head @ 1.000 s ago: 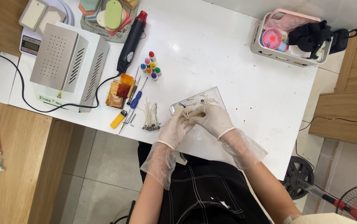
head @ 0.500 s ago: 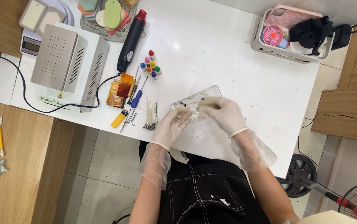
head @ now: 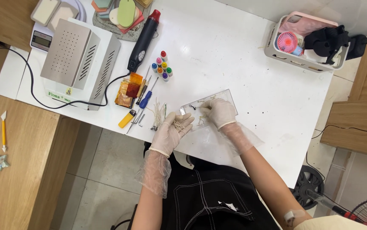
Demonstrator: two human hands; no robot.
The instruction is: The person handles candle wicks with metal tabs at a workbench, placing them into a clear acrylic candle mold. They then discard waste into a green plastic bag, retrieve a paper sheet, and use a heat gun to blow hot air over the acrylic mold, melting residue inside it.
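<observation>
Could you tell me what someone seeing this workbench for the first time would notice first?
Probably the two gloved hands at the near edge of the white table: the left hand holds a small bundle of pale thin strands, and the right hand rests on a clear plastic sheet. Next, the grey metal machine at the far left, with the black-and-red heat gun and a cluster of small coloured bottles beside it.

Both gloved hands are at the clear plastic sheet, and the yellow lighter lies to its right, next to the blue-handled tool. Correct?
Not quite. In the head view the yellow lighter lies left of the clear plastic sheet, beside the blue-handled tool. Left gloved hand and right gloved hand are there.
</observation>
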